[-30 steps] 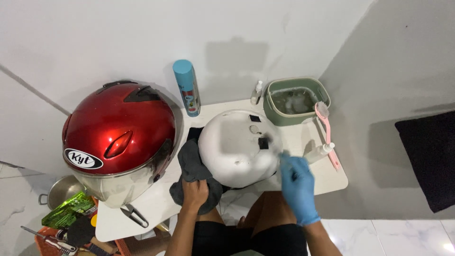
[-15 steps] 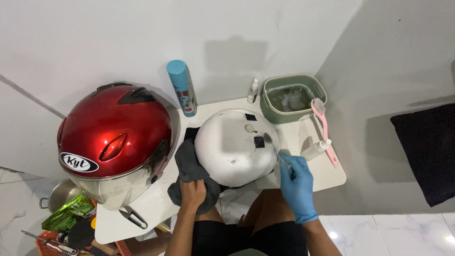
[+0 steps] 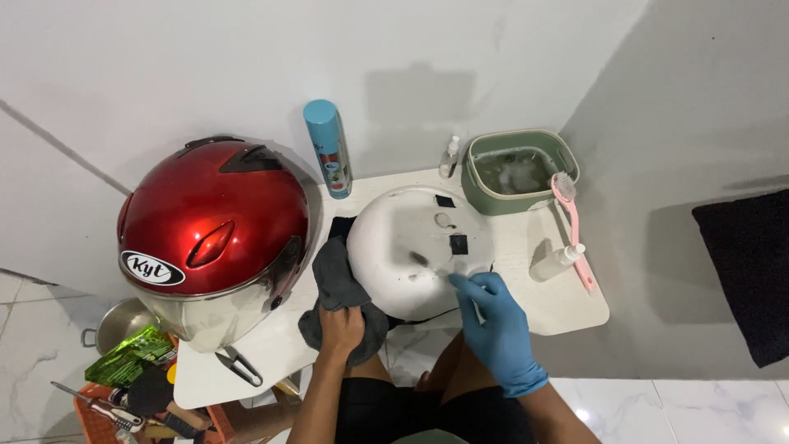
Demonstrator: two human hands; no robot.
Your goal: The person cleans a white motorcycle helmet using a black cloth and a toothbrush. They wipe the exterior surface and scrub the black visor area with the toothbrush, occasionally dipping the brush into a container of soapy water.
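Observation:
A white dome-shaped helmet liner (image 3: 407, 247) with small black patches lies on the white table (image 3: 567, 300). My left hand (image 3: 340, 330), bare, grips a dark grey cloth (image 3: 335, 284) pressed against the liner's left side. My right hand (image 3: 493, 316), in a blue glove, is closed around a thin pale tool whose tip touches the liner's near right edge. A glossy red helmet (image 3: 209, 230) with a clear visor stands at the table's left end.
At the back stand a blue spray can (image 3: 329, 148), a small bottle (image 3: 449, 156) and a green tub (image 3: 562, 168) of soapy water. A pink brush (image 3: 573, 226) and small spray bottle (image 3: 557, 261) lie right. Snips (image 3: 238, 366), a metal pot (image 3: 122, 322) and a crate of tools (image 3: 123, 407) are at left.
My gloved right hand has slid a little to the left along the liner's near edge. My left hand stays on the cloth.

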